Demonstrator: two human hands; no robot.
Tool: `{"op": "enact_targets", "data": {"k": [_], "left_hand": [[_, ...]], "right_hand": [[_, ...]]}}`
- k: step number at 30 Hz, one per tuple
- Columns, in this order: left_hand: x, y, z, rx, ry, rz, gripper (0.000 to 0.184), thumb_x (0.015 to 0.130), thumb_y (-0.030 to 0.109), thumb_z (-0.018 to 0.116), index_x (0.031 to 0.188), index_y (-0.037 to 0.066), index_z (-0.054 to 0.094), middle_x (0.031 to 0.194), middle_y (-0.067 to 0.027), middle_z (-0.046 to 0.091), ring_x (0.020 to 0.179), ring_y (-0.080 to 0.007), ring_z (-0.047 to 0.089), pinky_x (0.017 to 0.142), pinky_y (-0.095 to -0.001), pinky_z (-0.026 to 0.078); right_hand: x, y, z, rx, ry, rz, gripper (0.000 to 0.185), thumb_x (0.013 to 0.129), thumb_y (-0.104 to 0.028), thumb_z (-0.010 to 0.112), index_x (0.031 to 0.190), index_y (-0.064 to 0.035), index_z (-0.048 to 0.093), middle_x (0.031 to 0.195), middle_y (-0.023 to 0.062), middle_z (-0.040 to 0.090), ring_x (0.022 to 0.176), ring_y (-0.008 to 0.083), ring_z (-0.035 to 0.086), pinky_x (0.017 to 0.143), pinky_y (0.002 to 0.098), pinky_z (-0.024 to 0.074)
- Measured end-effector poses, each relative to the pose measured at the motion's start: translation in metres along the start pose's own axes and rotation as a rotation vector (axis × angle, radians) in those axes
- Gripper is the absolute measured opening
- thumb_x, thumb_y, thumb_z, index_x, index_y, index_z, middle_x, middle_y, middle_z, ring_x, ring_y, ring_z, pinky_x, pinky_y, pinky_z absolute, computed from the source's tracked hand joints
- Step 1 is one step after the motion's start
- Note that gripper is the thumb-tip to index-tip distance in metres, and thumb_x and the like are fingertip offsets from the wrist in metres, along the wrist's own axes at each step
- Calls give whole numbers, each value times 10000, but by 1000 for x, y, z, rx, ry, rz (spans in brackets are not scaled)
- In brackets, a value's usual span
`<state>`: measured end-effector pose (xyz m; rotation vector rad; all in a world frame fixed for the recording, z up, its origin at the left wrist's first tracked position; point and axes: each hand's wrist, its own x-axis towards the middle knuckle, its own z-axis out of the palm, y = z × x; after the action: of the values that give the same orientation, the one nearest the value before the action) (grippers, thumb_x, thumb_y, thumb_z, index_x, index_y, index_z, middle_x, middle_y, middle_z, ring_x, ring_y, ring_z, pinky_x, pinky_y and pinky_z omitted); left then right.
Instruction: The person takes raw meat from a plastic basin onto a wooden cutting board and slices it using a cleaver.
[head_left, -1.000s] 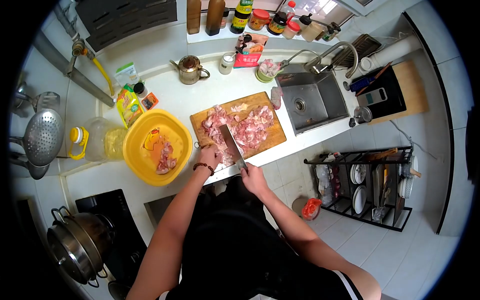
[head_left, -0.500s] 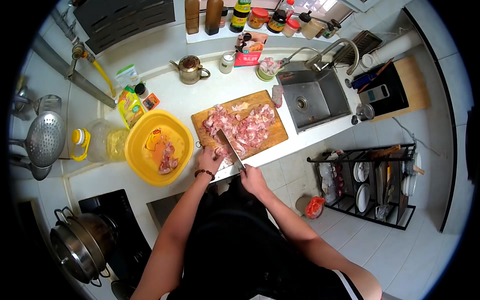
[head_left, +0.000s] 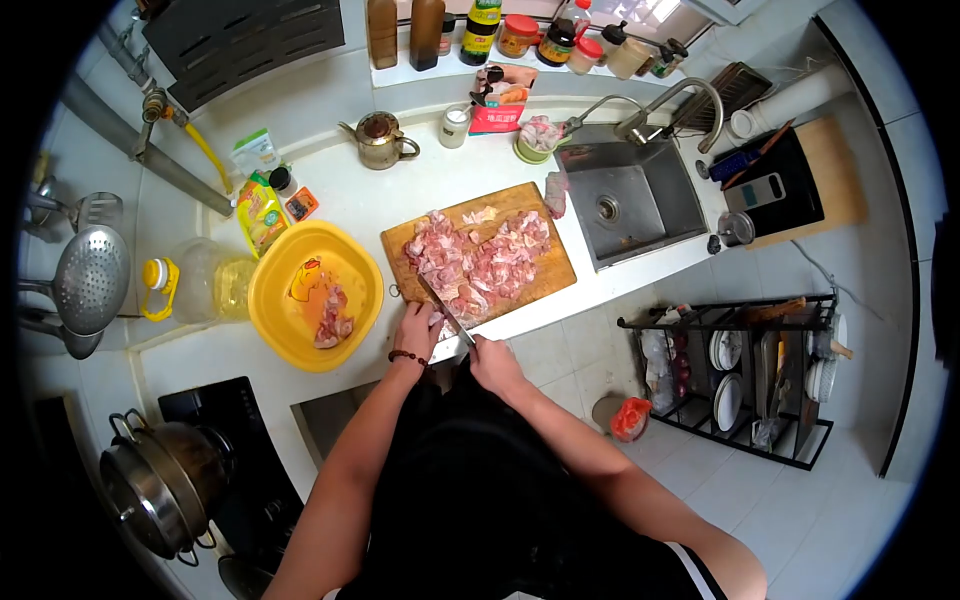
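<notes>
My right hand [head_left: 493, 366] is closed round the handle of a kitchen cleaver [head_left: 447, 310]. The blade points up and left across the near left part of a wooden cutting board [head_left: 402, 262]. Close to the blade, my left hand [head_left: 413, 331] has its fingers curled on a piece of raw meat [head_left: 436, 318], which they partly hide. Chopped raw meat [head_left: 490, 262] is heaped over much of the board. Left of the board stands a yellow basin [head_left: 265, 325] with a few meat pieces [head_left: 333, 318] in it.
A metal sink [head_left: 625, 215] is set into the counter at right, beside a green bowl [head_left: 537, 150] of meat. A teapot [head_left: 380, 142] and a pink packet [head_left: 500, 98] stand at the back. An oil jug [head_left: 220, 285] is at far left, above a cooktop [head_left: 235, 430] with pots.
The cleaver and my right hand have shifted left, so the blade is nearer my left-hand fingers. My left hand stays in about the same place at the board's near edge.
</notes>
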<state>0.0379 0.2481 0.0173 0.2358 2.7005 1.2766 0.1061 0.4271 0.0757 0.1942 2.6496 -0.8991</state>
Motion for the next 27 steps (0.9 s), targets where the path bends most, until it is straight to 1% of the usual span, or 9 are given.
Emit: {"op": "enact_targets", "data": {"k": [2, 7, 11, 14, 17, 20, 23, 25, 27], "left_hand": [[-4, -2, 0, 21, -6, -41, 254, 890, 128, 733, 1123, 68, 654, 1077, -188, 634, 982, -444, 655, 821, -510, 549], [-8, 2, 0, 115, 13, 50, 266, 896, 113, 721, 1138, 35, 644, 1078, -189, 638, 972, -428, 663, 828, -500, 557], [-13, 5, 4, 132, 56, 49, 243, 907, 108, 708, 1131, 31, 654, 1117, -184, 645, 972, -414, 670, 831, -494, 564], [-17, -11, 13, 158, 128, 91, 206, 893, 77, 737, 1086, 35, 675, 1089, -182, 639, 919, -410, 669, 778, -460, 568], [-21, -14, 13, 126, 115, 67, 183, 926, 68, 671, 1105, 32, 680, 1149, -176, 646, 981, -392, 687, 837, -460, 582], [-23, -4, 13, 56, 129, 14, 186, 923, 46, 664, 1108, 36, 682, 1101, -159, 661, 964, -382, 695, 820, -448, 593], [-23, -2, 12, 122, 167, 73, 160, 924, 43, 669, 1084, 34, 677, 1070, -150, 666, 935, -379, 695, 793, -446, 592], [-19, 0, 14, 132, 98, 101, 191, 885, 10, 705, 1069, 33, 657, 1063, -162, 654, 921, -395, 684, 764, -448, 579], [-19, -1, 17, 141, 88, 109, 151, 909, 42, 696, 1056, 32, 660, 1063, -157, 660, 922, -385, 686, 769, -442, 580]], "right_hand": [[1, 1, 0, 11, -30, -10, 158, 943, -101, 583, 980, 35, 656, 849, 342, 685, 864, 517, 688, 808, 617, 552], [3, 9, -12, 5, -92, -45, 160, 948, -106, 577, 948, 39, 642, 839, 338, 686, 850, 521, 687, 799, 623, 546], [6, 13, -20, 3, -137, -78, 155, 945, -106, 580, 957, 37, 637, 836, 339, 685, 843, 527, 684, 788, 630, 539], [8, 19, -23, 18, -171, -115, 152, 944, -107, 581, 962, 34, 636, 830, 337, 685, 842, 529, 681, 781, 634, 535], [11, 29, -26, 19, -181, -141, 152, 946, -105, 579, 965, 34, 638, 836, 335, 686, 839, 530, 679, 782, 631, 535], [13, 36, -32, 53, -204, -137, 159, 948, -105, 579, 964, 40, 642, 854, 334, 687, 857, 525, 679, 798, 626, 533], [15, 34, -39, 114, -201, -145, 163, 947, -101, 580, 965, 45, 649, 873, 339, 687, 879, 522, 678, 825, 622, 530], [17, 32, -45, 117, -213, -111, 159, 940, -91, 579, 957, 48, 654, 889, 339, 688, 897, 520, 677, 839, 620, 526], [20, 30, -45, 104, -212, -114, 154, 938, -85, 578, 952, 48, 654, 891, 340, 688, 896, 520, 677, 840, 620, 527]]}}
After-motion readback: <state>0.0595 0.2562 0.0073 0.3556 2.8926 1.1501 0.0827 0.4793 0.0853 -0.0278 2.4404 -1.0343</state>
